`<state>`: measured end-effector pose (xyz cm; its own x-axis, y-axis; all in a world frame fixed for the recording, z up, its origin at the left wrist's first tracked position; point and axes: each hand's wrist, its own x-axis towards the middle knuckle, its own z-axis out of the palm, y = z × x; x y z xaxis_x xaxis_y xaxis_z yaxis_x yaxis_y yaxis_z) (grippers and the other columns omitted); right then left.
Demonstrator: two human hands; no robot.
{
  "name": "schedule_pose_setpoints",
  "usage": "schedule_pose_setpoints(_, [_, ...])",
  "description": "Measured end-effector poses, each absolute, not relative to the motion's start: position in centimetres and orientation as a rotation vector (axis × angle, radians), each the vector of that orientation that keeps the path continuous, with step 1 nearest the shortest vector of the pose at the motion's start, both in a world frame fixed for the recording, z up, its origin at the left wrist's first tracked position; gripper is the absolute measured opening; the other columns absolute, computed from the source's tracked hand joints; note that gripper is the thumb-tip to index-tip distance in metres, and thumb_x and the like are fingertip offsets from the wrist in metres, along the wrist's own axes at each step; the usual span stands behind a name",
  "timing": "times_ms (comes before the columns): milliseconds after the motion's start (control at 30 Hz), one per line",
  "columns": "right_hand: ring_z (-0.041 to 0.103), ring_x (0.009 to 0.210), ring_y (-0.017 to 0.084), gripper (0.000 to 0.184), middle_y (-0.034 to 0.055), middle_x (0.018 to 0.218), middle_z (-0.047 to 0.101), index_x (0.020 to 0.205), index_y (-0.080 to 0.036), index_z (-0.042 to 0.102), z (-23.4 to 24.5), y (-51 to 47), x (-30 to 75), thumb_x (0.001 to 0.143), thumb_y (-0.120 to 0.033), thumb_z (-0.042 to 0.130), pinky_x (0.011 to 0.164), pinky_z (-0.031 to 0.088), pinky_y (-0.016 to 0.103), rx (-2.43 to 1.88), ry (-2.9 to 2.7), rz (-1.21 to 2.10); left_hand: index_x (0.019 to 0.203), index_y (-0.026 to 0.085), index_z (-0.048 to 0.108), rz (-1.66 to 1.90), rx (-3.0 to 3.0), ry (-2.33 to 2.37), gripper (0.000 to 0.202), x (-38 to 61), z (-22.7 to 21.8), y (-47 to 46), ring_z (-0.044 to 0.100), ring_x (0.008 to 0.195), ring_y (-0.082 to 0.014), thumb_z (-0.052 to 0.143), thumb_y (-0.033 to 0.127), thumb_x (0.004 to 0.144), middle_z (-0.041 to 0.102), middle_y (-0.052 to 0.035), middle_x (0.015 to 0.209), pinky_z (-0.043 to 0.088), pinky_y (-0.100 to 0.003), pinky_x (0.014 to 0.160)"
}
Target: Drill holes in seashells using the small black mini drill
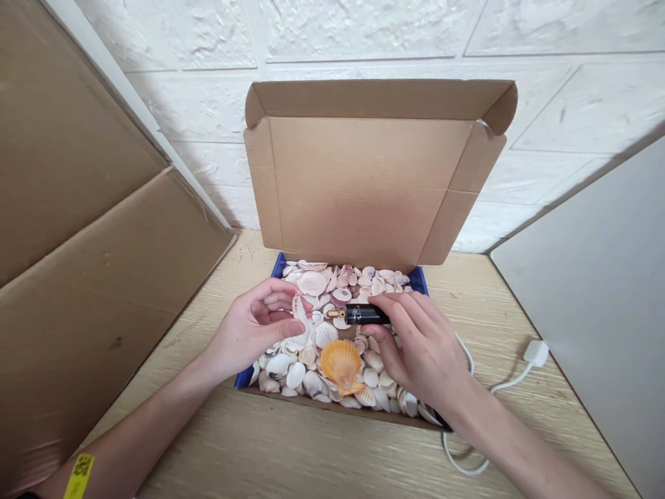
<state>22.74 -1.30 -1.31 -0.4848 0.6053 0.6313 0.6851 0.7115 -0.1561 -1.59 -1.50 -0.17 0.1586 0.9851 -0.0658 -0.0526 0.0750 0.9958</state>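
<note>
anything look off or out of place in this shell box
Only an orange scallop stands out among the pale shells in the box. Nothing looks spilled: the left hand holds a shell, the right hand a black tool.

A white cable with its plug lies on the wooden table. Cardboard leans at left, a grey panel stands at right, and a white wall is behind.

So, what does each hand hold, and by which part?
Left hand pinches a pale shell by its edge; right hand grips a black tool by its rear end.
</note>
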Motion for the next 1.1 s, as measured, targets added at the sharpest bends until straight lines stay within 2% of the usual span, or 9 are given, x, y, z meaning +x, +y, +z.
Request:
schedule_pose_setpoints(133, [0.054,0.082,0.022,0.022,0.0116,0.090,0.063,0.107,-0.008,0.056,-1.37,-1.23,22.74,0.091,-0.023,0.054,0.072,0.048,0.035,-0.970,-2.243,-0.146,0.086,0.017,0.060,1.085,1.220,0.999,0.030,-1.53,-0.14,-1.41,0.064,0.070,-0.0107,0.081,0.012,0.065,0.071,-0.0006,0.079,0.051,-0.017,0.057])
schedule_pose_setpoints(467, [0.055,0.080,0.021,0.019,0.0100,0.089,0.064,0.107,-0.012,0.054,-1.20,-1.26,22.70,0.091,-0.024,0.052,0.070,0.048,0.035,-0.971,-2.248,-0.143,0.087,0.018,0.056,1.086,1.240,1.027,0.030,-1.37,0.22,-1.47,0.066,0.073,-0.0137,0.080,0.015,0.067,0.071,-0.0021,0.081,0.051,-0.020,0.058])
schedule_pose_setpoints(700, [0.053,0.079,0.020,0.018,0.0098,0.087,0.063,0.105,-0.012,0.055,-1.17,-1.23,22.67,0.092,-0.024,0.051,0.069,0.047,0.034,-0.978,-2.257,-0.148,0.091,0.018,0.056,1.072,1.248,1.061,0.028,-1.44,0.08,-1.68,0.069,0.083,-0.0146,0.076,0.016,0.073,0.075,-0.0062,0.098,0.052,-0.021,0.067])
schedule_pose_setpoints(1100, [0.054,0.079,0.020,0.020,0.0095,0.089,0.065,0.106,-0.012,0.056,-1.47,-1.14,22.81,0.092,-0.025,0.052,0.069,0.047,0.034,-0.993,-2.273,-0.167,0.088,0.019,0.055,0.999,1.256,1.208,0.024,-1.36,0.47,-1.81,0.073,0.086,-0.0194,0.075,0.023,0.075,0.075,-0.0090,0.109,0.053,-0.022,0.063])
